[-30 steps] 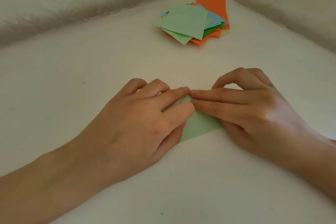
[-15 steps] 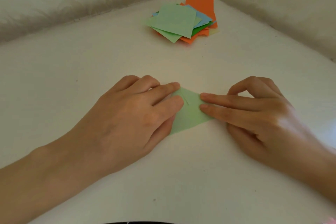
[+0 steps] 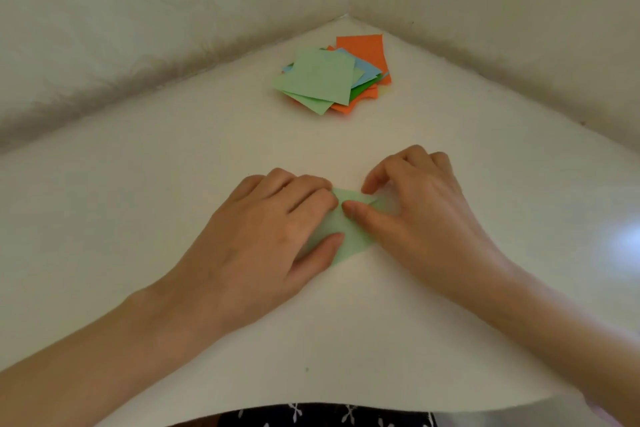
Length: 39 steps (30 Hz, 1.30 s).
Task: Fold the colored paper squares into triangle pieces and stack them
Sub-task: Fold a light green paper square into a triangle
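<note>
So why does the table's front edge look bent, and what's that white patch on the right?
Head view: the wide-angle lens bows the table's near edge into a curve; the white patch is light glaring off its glossy top. Same view: soft lighting, only faint shadows under the left hand and right hand, and the light green paper looks slightly soft between them.
</note>
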Motion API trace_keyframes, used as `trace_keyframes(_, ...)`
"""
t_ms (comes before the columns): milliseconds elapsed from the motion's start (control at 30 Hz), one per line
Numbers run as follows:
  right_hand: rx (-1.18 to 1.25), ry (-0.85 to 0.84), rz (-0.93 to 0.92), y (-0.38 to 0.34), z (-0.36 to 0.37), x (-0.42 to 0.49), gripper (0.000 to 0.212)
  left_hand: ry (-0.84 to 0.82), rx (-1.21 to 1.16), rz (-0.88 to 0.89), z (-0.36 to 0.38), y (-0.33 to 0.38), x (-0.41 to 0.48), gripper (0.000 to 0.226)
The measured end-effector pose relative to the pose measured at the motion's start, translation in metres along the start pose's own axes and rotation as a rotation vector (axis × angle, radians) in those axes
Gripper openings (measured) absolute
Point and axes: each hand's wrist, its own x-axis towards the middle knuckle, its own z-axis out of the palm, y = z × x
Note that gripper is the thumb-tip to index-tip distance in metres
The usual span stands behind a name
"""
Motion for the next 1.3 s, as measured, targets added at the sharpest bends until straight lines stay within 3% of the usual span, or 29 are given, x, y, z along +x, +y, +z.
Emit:
trace_keyframes(67,0.137,-0.021,0.024,0.001,0.002,0.002,0.013,0.017,-0.049,-0.016,0.000,-0.001,0.000,0.035)
trace_keyframes(200,0.431,-0.107,-0.014,-0.002,0.001,0.011,0.019,0.103,-0.346,-0.197,-0.001,-0.011,0.001,0.036)
trace_keyframes(433,0.267,-0.173,-0.281,-0.002,-0.001,0.021,0.011,0.107,-0.444,-0.233,0.001,-0.021,0.006,0.013)
trace_keyframes(500,0.145,-0.104,-0.393,0.007,0.000,0.021,0.006,0.131,-0.409,-0.183,0.003,-0.023,0.005,0.014)
trace_keyframes(700,-0.215,0.001,-0.742,0.038,-0.005,0.006,0.036,0.010,-0.123,0.265,-0.008,-0.044,0.004,0.029)
trace_keyframes(900,-0.191,0.009,-0.633,0.030,0.000,-0.005,0.050,0.006,-0.021,0.317,-0.010,-0.041,0.000,0.042)
trace_keyframes(1133,-0.293,0.113,-0.594,0.034,-0.001,-0.008,0.050,0.039,0.043,0.295,-0.012,-0.035,-0.001,0.039)
trace_keyframes(1300,-0.232,0.138,-0.530,0.038,-0.015,-0.013,0.043,0.050,0.035,0.270,-0.010,-0.034,-0.001,0.037)
